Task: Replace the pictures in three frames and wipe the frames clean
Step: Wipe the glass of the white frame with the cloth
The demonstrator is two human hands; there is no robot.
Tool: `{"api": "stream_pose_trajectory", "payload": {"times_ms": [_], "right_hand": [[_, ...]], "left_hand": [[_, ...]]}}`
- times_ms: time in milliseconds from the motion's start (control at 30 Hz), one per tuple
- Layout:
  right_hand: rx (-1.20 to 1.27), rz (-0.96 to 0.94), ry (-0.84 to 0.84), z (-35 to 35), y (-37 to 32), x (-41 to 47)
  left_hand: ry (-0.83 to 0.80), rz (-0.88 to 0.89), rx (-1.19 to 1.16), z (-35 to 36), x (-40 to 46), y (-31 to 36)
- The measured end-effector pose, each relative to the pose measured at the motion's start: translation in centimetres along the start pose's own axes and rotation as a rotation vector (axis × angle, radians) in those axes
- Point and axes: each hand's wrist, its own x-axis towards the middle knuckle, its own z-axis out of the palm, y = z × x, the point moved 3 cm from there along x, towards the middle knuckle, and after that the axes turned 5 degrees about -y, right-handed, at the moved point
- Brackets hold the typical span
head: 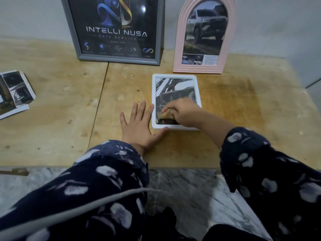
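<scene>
Right hand (pixel 180 111) is curled down on the glass of the small white rectangular plastic frame (pixel 175 76), fingers bunched round a small yellowish wad of cloth (pixel 164 115) pressed to the lower part of the pic; the hand is blurred, so I can't tell the exact finger grip. Left hand (pixel 139 126) lies flat on the bare plywood worktop (pixel 52 110), fingers straight & spread, index along the frame's left edge, thumb against its near left corner, holding nothing. White frame lies face up on the worktop, approx mid-board, w/ a black-and-white pic inside. Just behind it, a pink arched ribbed frame (pixel 178 54) stands upright against the grey wall (pixel 269 23), showing a pickup truck photo w/ small inset pics & a text block at the bottom. Left of that, a larger grey rectangular frame (pixel 73 32) also stands against the wall, holding a dark poster that reads "INTELLI NUSA". Far left on the worktop, well apart from my hands, a loose stack of black-and-white printed paper pics (pixel 15 93), partly cut off by the edge of view. Both my sleeves are dark navy w/ pale blotches. A grey cable (pixel 69 211) crosses my left sleeve. Below the worktop's near edge, marbled grey-white floor (pixel 191 197).
</scene>
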Motion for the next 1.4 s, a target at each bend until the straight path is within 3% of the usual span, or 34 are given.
{"api": "stream_pose_trajectory", "payload": {"times_ms": [67,200,367,767,933,1133,1267,1400], "right_hand": [[0.115,0.094,0.130,-2.3,1.2,2.1],[0.071,0.173,0.354,-4.1,3.6,6.5],[-0.058,0.211,0.289,-1.4,4.5,7.8],[-0.046,0.130,0.226,1.4,3.1,2.0],[-0.090,-0.038,0.466,3.7,2.2,-1.8],[-0.055,-0.054,0.415,3.7,1.6,-3.2],[0.282,0.173,0.113,1.0,3.0,-1.5],[0.362,0.270,0.361,-2.9,4.3,2.0]], "left_hand": [[-0.005,-0.005,0.001,-0.2,0.1,0.0],[-0.025,-0.012,0.020,0.0,0.1,-0.2],[-0.027,-0.019,-0.009,-0.1,0.0,-0.2],[0.022,-0.017,-0.028,-0.2,0.0,0.3],[0.037,-0.019,-0.038,-0.3,-0.2,0.5],[0.026,-0.022,-0.033,-0.4,-0.2,0.5],[0.019,-0.009,-0.019,-0.4,-0.2,0.4],[-0.016,-0.013,-0.030,-0.4,0.0,0.1]]}}
